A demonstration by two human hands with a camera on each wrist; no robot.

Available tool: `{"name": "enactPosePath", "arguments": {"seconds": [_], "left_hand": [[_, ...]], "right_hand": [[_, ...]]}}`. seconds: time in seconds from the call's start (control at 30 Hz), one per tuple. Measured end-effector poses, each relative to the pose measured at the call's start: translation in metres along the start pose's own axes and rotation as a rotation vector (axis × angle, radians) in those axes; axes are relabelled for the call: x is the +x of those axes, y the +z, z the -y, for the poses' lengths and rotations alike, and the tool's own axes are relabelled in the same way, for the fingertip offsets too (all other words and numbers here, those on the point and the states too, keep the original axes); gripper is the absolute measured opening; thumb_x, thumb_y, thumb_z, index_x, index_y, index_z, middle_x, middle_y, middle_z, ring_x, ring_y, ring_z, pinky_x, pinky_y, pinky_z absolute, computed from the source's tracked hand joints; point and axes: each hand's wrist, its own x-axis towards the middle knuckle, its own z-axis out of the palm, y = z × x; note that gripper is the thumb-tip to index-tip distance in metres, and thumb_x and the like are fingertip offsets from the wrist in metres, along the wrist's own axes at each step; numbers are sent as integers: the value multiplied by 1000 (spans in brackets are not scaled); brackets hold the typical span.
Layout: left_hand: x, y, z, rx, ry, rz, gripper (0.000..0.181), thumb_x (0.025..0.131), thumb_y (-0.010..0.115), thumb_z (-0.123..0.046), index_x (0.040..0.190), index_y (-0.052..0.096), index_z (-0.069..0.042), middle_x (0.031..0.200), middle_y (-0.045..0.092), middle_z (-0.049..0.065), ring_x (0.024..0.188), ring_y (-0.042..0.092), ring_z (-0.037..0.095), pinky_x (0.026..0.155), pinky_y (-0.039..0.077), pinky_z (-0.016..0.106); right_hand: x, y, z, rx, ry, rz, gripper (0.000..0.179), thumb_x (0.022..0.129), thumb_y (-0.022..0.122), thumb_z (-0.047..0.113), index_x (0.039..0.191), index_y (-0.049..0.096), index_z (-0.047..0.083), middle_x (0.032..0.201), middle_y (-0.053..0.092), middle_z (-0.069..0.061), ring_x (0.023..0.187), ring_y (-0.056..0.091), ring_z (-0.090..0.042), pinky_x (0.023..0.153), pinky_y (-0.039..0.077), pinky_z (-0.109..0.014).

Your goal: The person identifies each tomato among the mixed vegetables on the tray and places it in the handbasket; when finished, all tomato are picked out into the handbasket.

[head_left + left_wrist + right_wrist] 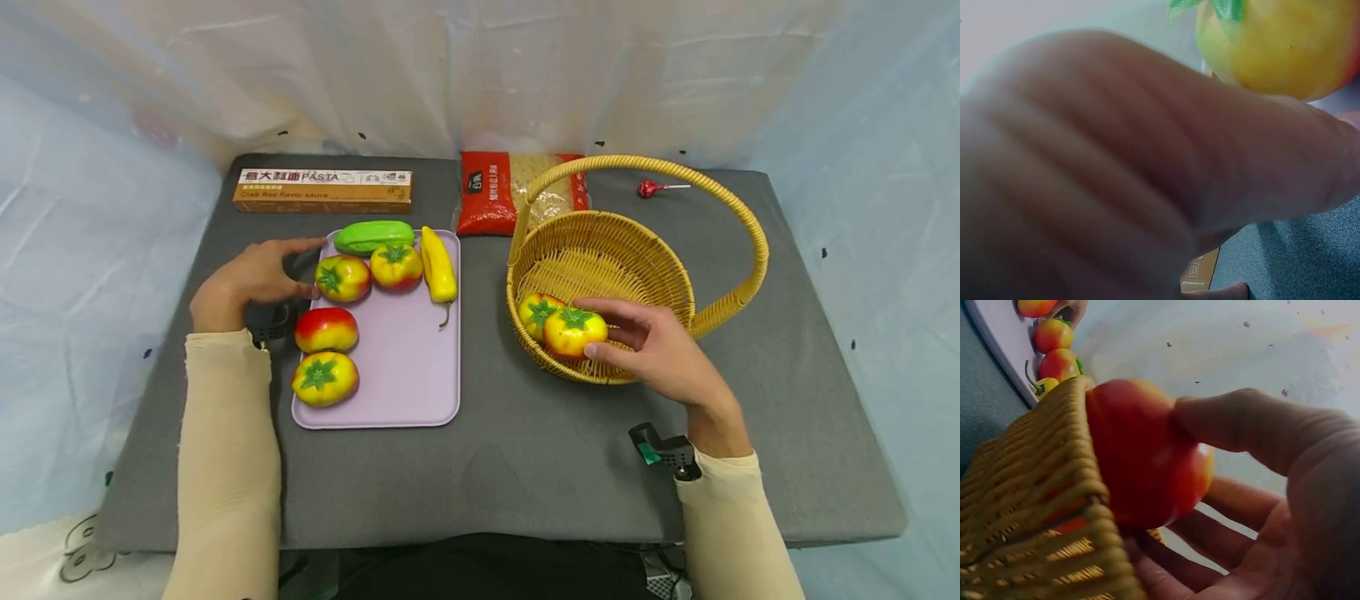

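My right hand (660,346) holds a yellow-and-red persimmon (573,333) between thumb and fingers, over the near left side of the wicker basket (600,225). Its red underside faces the right wrist view, right at the basket's rim. A second persimmon (537,312) lies in the basket, partly covered by the held one. At the left edge of the lilac tray (405,367), my left hand (258,273) has thumb and index finger spread, the index at the far corner. The thumb (1272,156) lies close beside a persimmon (343,277) on the tray.
Also on the tray are several more persimmons (326,379), a green fruit (373,237) and a yellow pepper (438,267). Behind stand a pasta box (322,193) and a red pasta bag (487,196). A lollipop (651,189) lies beyond the basket's tall handle (757,242).
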Motion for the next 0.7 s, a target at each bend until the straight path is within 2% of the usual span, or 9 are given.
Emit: {"name": "enactPosePath", "arguments": {"seconds": [0.1, 0.27, 0.5, 0.53, 0.6, 0.7], "left_hand": [[0, 0, 1, 1, 6, -1, 94, 100, 80, -32, 176, 26, -24, 172, 27, 38, 151, 29, 64, 117, 27, 89], [1, 0, 3, 4, 7, -3, 94, 100, 81, -33, 176, 25, -24, 173, 27, 37, 151, 29, 64, 116, 28, 89], [1, 1, 2, 2, 7, 0, 94, 100, 80, -33, 176, 25, -24, 172, 28, 38, 150, 31, 64, 116, 28, 89], [1, 1, 2, 1, 6, 1, 94, 100, 80, -33, 176, 25, -24, 172, 28, 38, 149, 31, 64, 116, 28, 89], [1, 1, 2, 4, 7, -1, 94, 100, 80, -33, 176, 25, -24, 172, 28, 38, 150, 31, 64, 116, 28, 89], [0, 1, 2, 11, 6, -8, 94, 100, 80, -33, 176, 26, -23, 171, 28, 38, 150, 30, 64, 116, 28, 89]], "right_hand": [[6, 5, -3, -37, 24, -5, 53, 99, 80, 4, 150, 67, 9, 151, 66, -10, 124, 71, -13, 105, 59, -20], [23, 15, -3, -73, 2, -67, 56, 97, 83, 6, 150, 66, 9, 154, 65, -8, 133, 68, -21, 109, 55, -18], [39, 27, 0, -279, -52, -193, 64, 93, 88, 12, 152, 64, 6, 154, 66, -12, 143, 63, -35, 121, 50, -54], [40, 28, 2, -290, -70, -215, 65, 92, 89, 12, 152, 65, 6, 154, 67, -12, 143, 63, -35, 122, 49, -54], [42, 34, 8, -268, -123, -255, 65, 90, 90, 10, 151, 66, 7, 153, 68, -10, 143, 64, -34, 123, 50, -49], [49, 47, 20, -109, -233, -256, 64, 88, 89, 1, 148, 67, 5, 151, 69, -11, 139, 66, -32, 122, 51, -43]]}}
